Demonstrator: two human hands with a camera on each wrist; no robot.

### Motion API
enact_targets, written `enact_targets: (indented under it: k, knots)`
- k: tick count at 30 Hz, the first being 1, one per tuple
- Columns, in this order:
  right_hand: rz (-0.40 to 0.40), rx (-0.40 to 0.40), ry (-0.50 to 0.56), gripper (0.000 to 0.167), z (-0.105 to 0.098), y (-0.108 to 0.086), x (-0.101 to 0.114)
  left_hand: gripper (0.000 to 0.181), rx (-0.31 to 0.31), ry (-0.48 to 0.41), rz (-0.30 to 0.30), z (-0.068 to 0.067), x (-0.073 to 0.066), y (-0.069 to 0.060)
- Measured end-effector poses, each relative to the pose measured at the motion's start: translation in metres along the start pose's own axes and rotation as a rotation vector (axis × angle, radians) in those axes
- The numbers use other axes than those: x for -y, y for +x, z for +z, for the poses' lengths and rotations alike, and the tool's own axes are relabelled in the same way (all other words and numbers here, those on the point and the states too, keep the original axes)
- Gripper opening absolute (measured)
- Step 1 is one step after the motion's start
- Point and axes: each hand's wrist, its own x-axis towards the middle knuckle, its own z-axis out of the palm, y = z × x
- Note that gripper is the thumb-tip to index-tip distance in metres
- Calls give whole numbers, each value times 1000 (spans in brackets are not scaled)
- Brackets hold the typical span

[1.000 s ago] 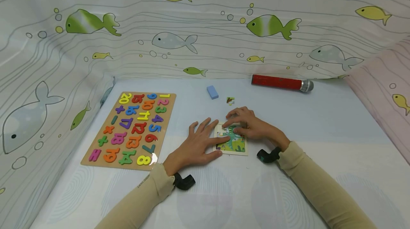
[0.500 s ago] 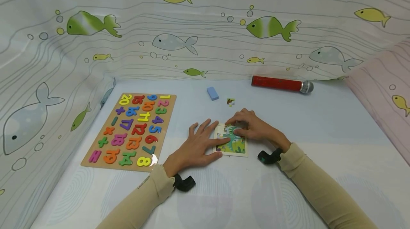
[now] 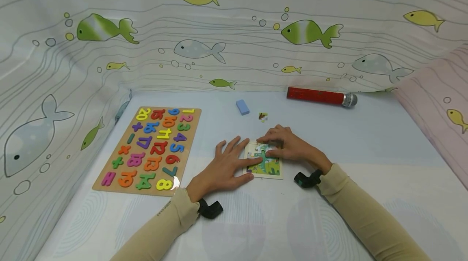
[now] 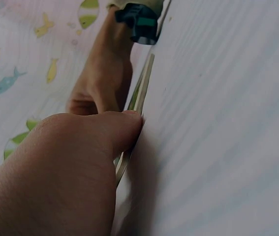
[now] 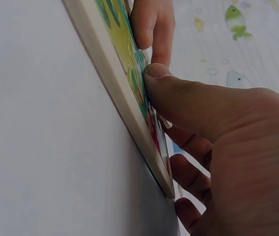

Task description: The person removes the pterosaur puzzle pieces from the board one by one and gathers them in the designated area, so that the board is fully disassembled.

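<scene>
The left hand (image 3: 227,167) is resting, fingers spread, on the puzzle (image 3: 269,167); the right hand (image 3: 288,144) is touching it by the thumb, any pinch unclear. Beyond both, a loose piece (image 3: 263,116) is lying on the table (image 3: 248,232), nearer the right hand.

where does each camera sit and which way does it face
Head: on the person's head, facing forward and down at the small square wooden picture puzzle; left hand, right hand and beige sleeves show.
Left wrist: on that wrist, looking past the left hand at the puzzle's edge; right hand beyond.
Right wrist: on that wrist, looking past the right hand at the puzzle's edge; left hand beyond.
Both wrist views share both hands and puzzle.
</scene>
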Motion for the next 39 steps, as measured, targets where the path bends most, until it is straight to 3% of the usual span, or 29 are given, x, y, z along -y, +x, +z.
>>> enact_targets:
  k: [15,31,39]
  knots:
    - [10,-5,-9,36,2,1,-1,51,2,7,-7,2,2,0]
    - [25,-95,99,36,6,-2,-7,50,-1,16,-3,1,0,-1]
    - [65,-131,60,36,-1,-2,-11,51,10,11,-8,0,0,-1]
